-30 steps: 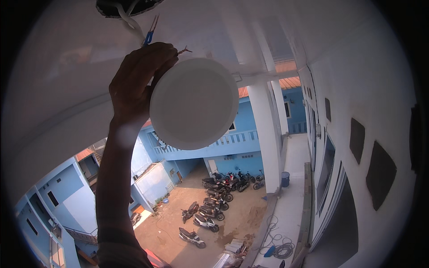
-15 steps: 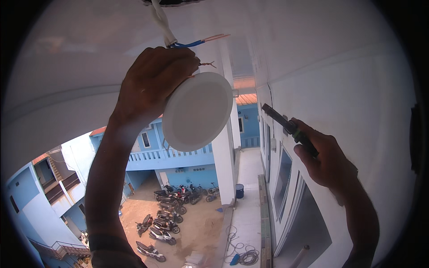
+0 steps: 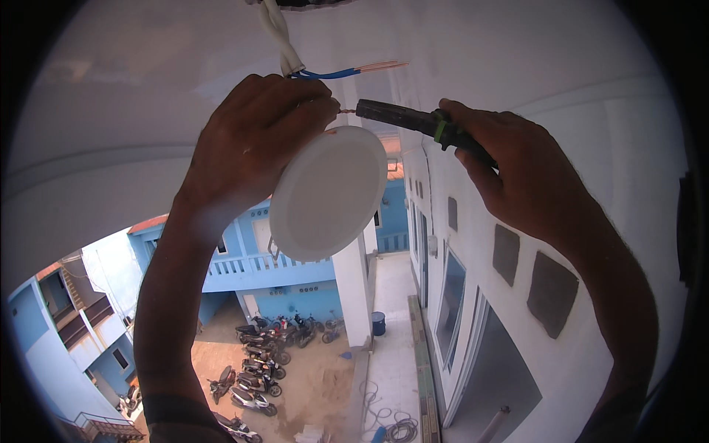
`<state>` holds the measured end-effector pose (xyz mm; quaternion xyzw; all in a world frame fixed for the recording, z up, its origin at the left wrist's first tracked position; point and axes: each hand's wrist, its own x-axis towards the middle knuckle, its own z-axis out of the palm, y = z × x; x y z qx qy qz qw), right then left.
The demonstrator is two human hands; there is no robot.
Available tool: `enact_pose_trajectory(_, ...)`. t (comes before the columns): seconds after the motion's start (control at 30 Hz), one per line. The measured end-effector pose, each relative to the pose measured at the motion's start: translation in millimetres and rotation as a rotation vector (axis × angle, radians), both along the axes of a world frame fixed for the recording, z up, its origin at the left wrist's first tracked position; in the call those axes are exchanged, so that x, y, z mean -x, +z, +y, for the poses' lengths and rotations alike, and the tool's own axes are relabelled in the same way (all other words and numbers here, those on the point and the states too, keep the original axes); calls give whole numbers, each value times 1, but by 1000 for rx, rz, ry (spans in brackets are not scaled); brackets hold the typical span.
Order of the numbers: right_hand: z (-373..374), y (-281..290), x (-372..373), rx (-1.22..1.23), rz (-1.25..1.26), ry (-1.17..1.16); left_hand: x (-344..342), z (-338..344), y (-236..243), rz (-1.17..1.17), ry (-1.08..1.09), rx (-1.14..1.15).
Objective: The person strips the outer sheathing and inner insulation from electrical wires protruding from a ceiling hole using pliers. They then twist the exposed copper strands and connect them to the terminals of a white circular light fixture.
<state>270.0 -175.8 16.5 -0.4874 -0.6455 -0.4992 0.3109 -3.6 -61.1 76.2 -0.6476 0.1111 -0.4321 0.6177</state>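
Note:
Just under the ceiling, my left hand (image 3: pixel 258 140) is closed in a pinch on twisted copper wires (image 3: pixel 347 111), whose bare end pokes out past the fingertips. Below those fingers hangs a round white downlight (image 3: pixel 329 196), its flat face toward me; whether the hand also bears it is hidden. My right hand (image 3: pixel 524 159) grips dark pliers (image 3: pixel 399 117) with a green band, their jaw tips at the end of the twist. A white sheathed cable (image 3: pixel 279 40) drops behind the left hand. From it, a blue wire (image 3: pixel 332 74) with stripped copper strands sticks out above the pliers.
The ceiling hole (image 3: pixel 317 4) is at the top edge. A white wall (image 3: pixel 487 199) with grey patches runs along the right. Far below are a walkway (image 3: pixel 391 288) with a dark blue bucket (image 3: pixel 378 323) and coiled hose (image 3: pixel 399 430), and a yard with several parked motorcycles (image 3: pixel 258 369).
My right hand has brought the pliers left and up, from beside the wall to the twisted wire end. The left hand keeps its pinch. The view has shifted slightly.

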Motion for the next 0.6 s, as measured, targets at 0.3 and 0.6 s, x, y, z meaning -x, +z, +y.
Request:
enact_pose_trajectory(0.3,-7,3,4,43,42,-86,-2,-2,3,10,4,6)
enact_pose_trajectory(0.6,7,6,-6,-174,-156,-4,1,-1,6,32,-20,-13)
